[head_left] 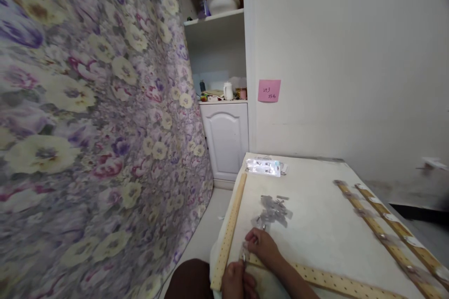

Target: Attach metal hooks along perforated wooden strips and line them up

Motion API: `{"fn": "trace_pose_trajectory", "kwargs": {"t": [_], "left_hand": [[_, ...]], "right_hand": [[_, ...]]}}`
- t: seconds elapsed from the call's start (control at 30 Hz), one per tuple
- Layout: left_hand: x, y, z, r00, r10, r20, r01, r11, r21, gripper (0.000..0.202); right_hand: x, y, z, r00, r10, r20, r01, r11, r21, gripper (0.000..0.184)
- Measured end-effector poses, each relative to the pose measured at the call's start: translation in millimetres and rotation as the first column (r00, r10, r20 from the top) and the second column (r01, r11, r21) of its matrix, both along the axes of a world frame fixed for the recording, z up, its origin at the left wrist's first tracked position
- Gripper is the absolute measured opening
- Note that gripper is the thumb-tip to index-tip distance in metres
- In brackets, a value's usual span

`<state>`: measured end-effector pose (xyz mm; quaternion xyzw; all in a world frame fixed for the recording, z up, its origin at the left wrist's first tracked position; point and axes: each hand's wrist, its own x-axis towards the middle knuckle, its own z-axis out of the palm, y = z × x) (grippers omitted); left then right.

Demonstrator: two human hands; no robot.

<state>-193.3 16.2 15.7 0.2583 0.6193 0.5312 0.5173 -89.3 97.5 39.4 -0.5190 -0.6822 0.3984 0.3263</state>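
Near the front left of the white table, my left hand (235, 281) is closed on the lower end of a small clear plastic piece with a shiny metal part (244, 253). Its upper end is pinched between the fingertips of my right hand (264, 246). Just beyond the hands lies a loose pile of similar clear, greyish pieces (274, 211) with metal bits. A wooden strip with rows of holes (229, 231) runs along the table's left edge. Beneath my right forearm, which hides part of it, a second perforated wooden strip (333, 281) crosses the front.
Two wooden strips (377, 230) with clear and metal pieces on them lie along the table's (315, 205) right side. A clear package (263, 167) rests at the back left. A floral curtain (105, 126) hangs at left; a white cabinet (226, 140) stands behind.
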Motion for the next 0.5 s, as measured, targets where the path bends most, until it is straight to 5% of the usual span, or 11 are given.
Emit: {"fn": "trace_pose_trajectory", "kwargs": {"t": [0.33,0.5], "left_hand": [[2.1,1.9,-13.7,0.993,0.086,0.084,-0.089,0.995,0.033,0.054],[5.5,-1.3,-13.6,0.986,0.154,0.056,-0.157,0.986,0.058,0.052]], "right_hand": [[56.8,17.2,0.7,0.982,-0.186,0.000,0.181,0.954,0.239,0.020],[54.1,24.0,-6.2,0.972,-0.115,0.205,0.049,0.953,0.300,0.034]]}}
